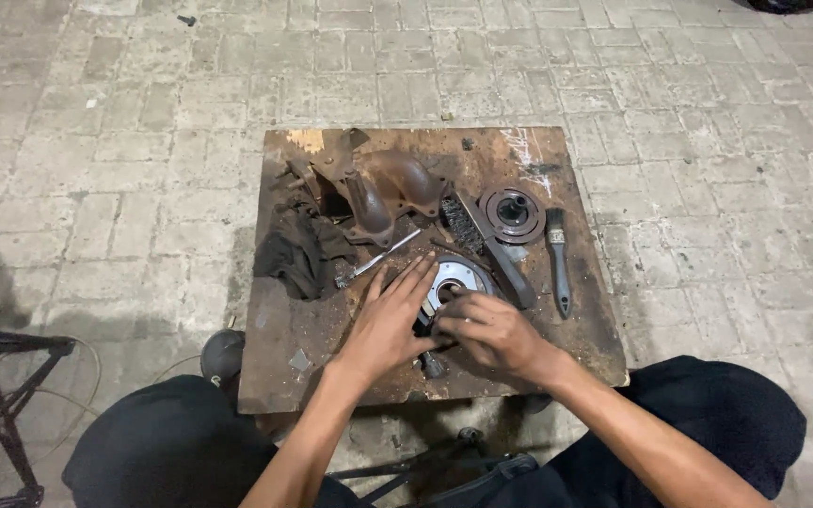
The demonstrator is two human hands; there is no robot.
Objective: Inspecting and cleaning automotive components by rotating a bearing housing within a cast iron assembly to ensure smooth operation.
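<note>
**2 hands on a metal disc**

Left hand (390, 320) laid flat, fingers spread, pressing beside the disc (454, 277) at mid-counter. Right hand (489, 331) curled tight over a small dark part at the disc's near edge; what exactly is pinched cannot be told. Probably heavy, stiff, greasy: best held by the rim. Around: wire brush (482, 240), paintbrush (557, 259), pulley (513, 212), ratchet (374, 263), rag (298, 249), rusty manifold (378, 188), all on the wooden counter (284, 357).

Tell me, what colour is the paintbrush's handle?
Black, seen in the head view: the paintbrush lies on the wooden board.
</note>
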